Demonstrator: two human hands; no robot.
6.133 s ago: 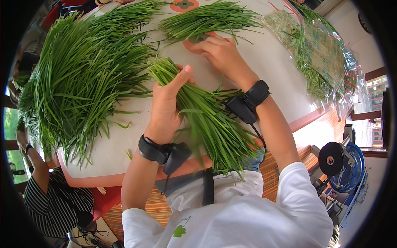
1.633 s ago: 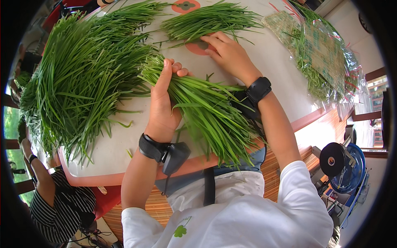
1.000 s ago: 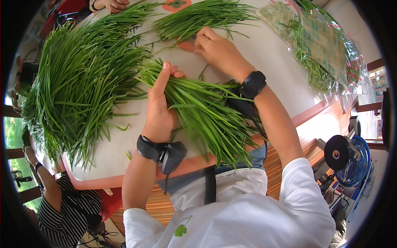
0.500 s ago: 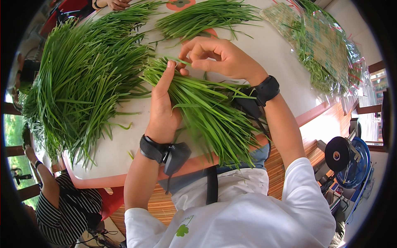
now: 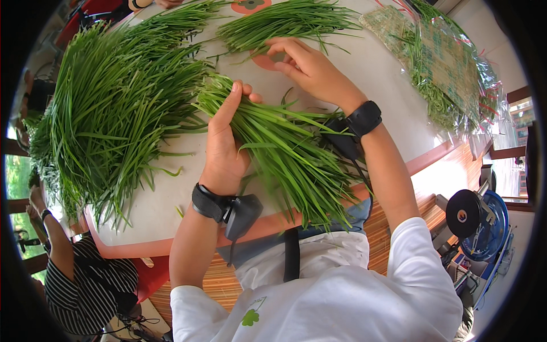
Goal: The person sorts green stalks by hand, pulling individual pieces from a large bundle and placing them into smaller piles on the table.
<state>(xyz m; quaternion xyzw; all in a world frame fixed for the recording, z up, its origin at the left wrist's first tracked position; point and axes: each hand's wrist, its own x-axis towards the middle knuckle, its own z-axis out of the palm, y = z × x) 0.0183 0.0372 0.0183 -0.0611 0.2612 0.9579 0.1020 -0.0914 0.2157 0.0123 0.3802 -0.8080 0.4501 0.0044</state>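
Note:
A thick bunch of garlic chives (image 5: 285, 151) lies across my left hand (image 5: 223, 142), whose thumb and fingers close round its pale stem end. The long leaves fan out toward the lower right, over the table's near edge. My right hand (image 5: 305, 68) is above the table just beyond the bunch, thumb apart from the bent fingers, with nothing visible between them. Its fingertips are close to a smaller pile of chives (image 5: 285, 23) at the back. To the left, a large heap of chives (image 5: 114, 119) spreads over the table.
The white table (image 5: 393, 108) has a pink edge. Clear plastic bags with chives (image 5: 450, 74) lie at the far right. A person in a striped top (image 5: 94, 279) is at the lower left; another person's hand (image 5: 168, 3) shows at the far edge. A blue wheel-shaped object (image 5: 490, 225) stands at right.
My right hand has moved away from the held bunch, up toward the back pile, and its fingers have opened. My left hand keeps its hold on the bunch, almost still.

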